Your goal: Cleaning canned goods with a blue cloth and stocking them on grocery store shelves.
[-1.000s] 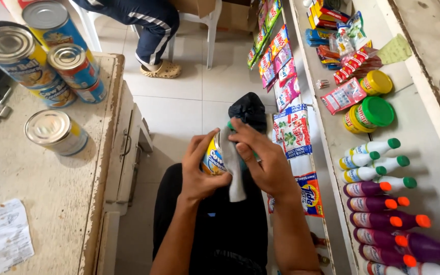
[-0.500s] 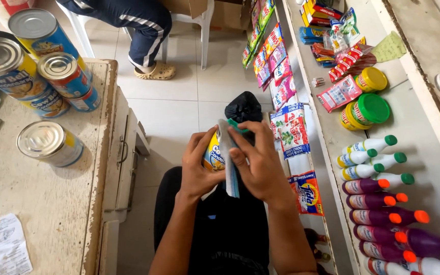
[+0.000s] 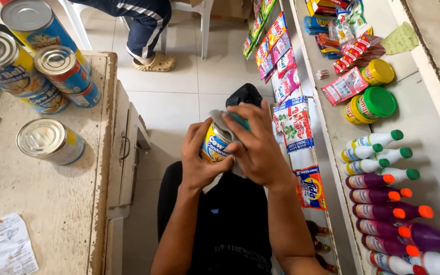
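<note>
Small can (image 3: pixel 213 145), yellow-and-blue label, held above the lap between both hands. Left hand (image 3: pixel 198 162) wrapped round its near side, fingers curled tight on the label. Right hand (image 3: pixel 256 145) closed over the can's top, pressing a grey-green cloth (image 3: pixel 223 124) against it; cloth bunched under the fingers, one end hanging down behind the palm.

Left of the hands: worn pale counter (image 3: pixel 42 198) with a cabinet door and handle on its side. On it, a lone silver-topped can (image 3: pixel 49 141) on its own, and beyond it a cluster of taller cans (image 3: pixel 31 61) with blue-and-yellow labels, touching one another. A creased paper slip (image 3: pixel 3 249) lies at the near corner.

Right of the hands: white shelf (image 3: pixel 429 168). Hanging strips of sachets (image 3: pixel 291 122) along its edge, pink, green and orange. On the shelf, rows of bottles lying flat: white ones with green caps (image 3: pixel 378 153), purple ones with orange caps (image 3: pixel 383 203). Farther off, jars with yellow and green lids (image 3: pixel 375 91).

Beyond the hands: pale tiled floor (image 3: pixel 179 81). Another person's leg and sandalled foot (image 3: pixel 154 61) beside a white chair.
</note>
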